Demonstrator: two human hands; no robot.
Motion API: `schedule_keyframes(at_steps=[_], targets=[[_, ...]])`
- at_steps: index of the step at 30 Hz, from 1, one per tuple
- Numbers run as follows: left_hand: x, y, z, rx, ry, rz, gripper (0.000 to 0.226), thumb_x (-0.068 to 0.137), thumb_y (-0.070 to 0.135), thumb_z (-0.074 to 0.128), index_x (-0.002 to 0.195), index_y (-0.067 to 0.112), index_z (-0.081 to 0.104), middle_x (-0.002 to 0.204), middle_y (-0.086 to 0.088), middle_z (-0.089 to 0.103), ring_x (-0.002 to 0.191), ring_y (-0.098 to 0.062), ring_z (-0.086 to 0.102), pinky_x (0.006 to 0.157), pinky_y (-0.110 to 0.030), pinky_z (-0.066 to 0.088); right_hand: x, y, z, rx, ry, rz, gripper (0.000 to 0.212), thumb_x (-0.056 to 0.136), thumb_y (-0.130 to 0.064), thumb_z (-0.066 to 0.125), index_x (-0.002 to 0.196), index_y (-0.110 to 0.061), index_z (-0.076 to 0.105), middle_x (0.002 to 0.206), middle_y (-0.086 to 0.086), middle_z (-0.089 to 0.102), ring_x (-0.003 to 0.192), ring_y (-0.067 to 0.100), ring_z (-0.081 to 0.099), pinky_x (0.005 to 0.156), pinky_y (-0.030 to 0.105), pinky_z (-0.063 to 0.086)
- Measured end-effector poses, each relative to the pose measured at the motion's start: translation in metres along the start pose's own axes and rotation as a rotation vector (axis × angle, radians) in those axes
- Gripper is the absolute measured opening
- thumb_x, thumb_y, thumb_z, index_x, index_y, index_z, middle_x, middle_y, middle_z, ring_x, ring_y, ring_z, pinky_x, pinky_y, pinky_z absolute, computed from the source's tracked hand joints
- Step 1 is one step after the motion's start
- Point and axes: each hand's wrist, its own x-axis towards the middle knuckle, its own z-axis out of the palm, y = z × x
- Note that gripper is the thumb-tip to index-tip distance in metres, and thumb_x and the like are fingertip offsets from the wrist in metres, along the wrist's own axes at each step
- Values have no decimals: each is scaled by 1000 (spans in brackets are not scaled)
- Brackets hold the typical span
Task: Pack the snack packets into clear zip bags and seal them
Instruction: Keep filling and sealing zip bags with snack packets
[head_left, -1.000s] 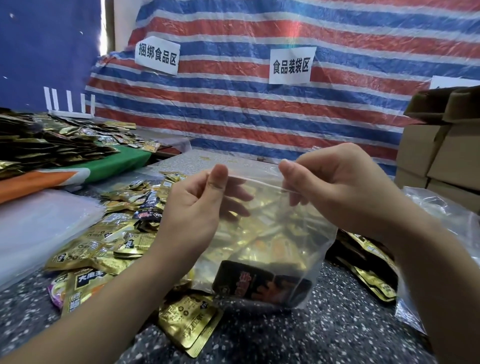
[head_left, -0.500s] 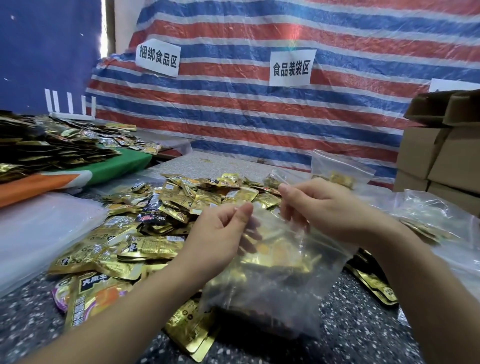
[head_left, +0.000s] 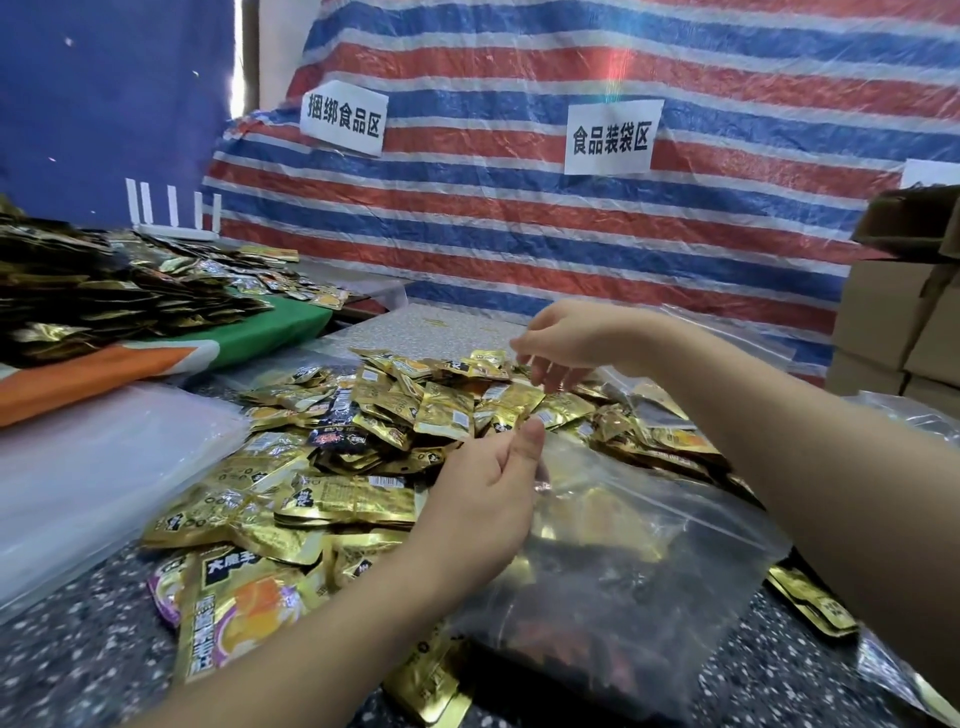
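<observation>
Since a second ago the right hand (head_left: 558, 345) has let go of the zip bag (head_left: 623, 561) and gone up to the middle of the frame, over the far end of the packet pile (head_left: 363, 431). Back then both hands were pinching the bag's top edge up in the air; now the bag has dropped and lies lower centre-right on the speckled table (head_left: 78, 649), partly on top of loose packets.

Left hand (head_left: 483, 509) is just left of centre, thumb and fingers pinching the bag's upper left corner. Right hand hangs with fingers loosely spread and pointing down, holding nothing as far as I can see, tips just above the gold packets.

Inside the bag you can make out gold packets and some dark ones near the bottom edge, pretty blurry through the plastic. Can't tell if the zip is closed.

Pile of gold foil packets spreads from centre to lower left, with a bigger purple-and-orange packet (head_left: 234, 608) at lower left. A few more gold ones poke out to the right of the bag (head_left: 810, 603).

Left edge has a cloudy plastic sheet (head_left: 93, 467), and above it a green and orange cloth (head_left: 156, 358) with another heap of packets (head_left: 104, 280) on it. Backdrop is a red, white and blue striped tarp (head_left: 519, 218) with two white paper signs (head_left: 613, 137) in Chinese. Cardboard boxes (head_left: 893, 312) are stacked at the right edge.
</observation>
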Motion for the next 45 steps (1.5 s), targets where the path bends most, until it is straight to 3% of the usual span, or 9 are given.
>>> schedule_keyframes(at_steps=[4,11,19,23,34,38,40,42,45], targets=[[2,-7,1,59,52,-48,60,89,67,28,62,21,55,43,10,52,40,-2,46,50,-27,36,32,-19,21,-72,-97,28,33,104,-36,47,108,-7,62,97,5,72,82,18,70,69,30,59],[6,-18,0,227,89,-15,58,102,47,34,58,16,56,47,18,55,51,1,52,49,-14,35,64,-25,66,-163,-125,166,48,101,-53,44,109,-6,50,104,13,67,88,25,72,75,36,61],[8,-22,2,305,95,-79,60,101,51,33,68,8,60,46,4,50,50,-13,51,51,-32,37,68,-28,85,-291,-58,171,50,94,-58,54,89,-8,53,81,7,63,62,19,63,56,28,52],[7,-23,3,275,96,-115,57,102,47,35,66,10,59,44,8,50,48,-12,49,48,-30,33,66,-30,93,-331,-74,139,37,96,-46,59,70,-21,52,82,6,59,67,19,57,72,32,53],[7,-20,3,293,92,-111,60,102,47,32,70,6,60,50,2,53,55,-20,55,53,-33,37,55,-33,86,-181,-246,236,72,96,-55,56,143,-3,42,126,12,58,93,23,56,89,34,48],[7,-17,2,297,81,-105,59,103,46,32,70,5,59,47,4,50,56,-21,54,57,-36,42,56,-27,87,-103,-116,228,66,88,-45,72,132,0,51,116,12,59,101,28,62,87,35,52],[7,-16,1,293,72,-94,59,103,46,32,70,3,58,48,4,49,57,-22,54,59,-38,44,58,-23,87,-61,-88,223,45,87,-39,74,108,-2,58,114,11,59,99,24,63,88,31,51],[6,-15,1,299,71,-83,59,103,46,33,70,4,58,49,5,49,58,-21,54,59,-37,42,60,-18,86,75,-82,217,29,88,-31,75,82,-9,56,99,8,58,73,16,56,71,26,49],[5,-14,1,295,78,-79,59,103,47,33,63,8,52,47,8,46,53,-16,48,55,-34,36,54,-13,82,166,-65,208,28,85,-30,78,76,-9,62,75,5,57,47,12,46,40,18,36]])
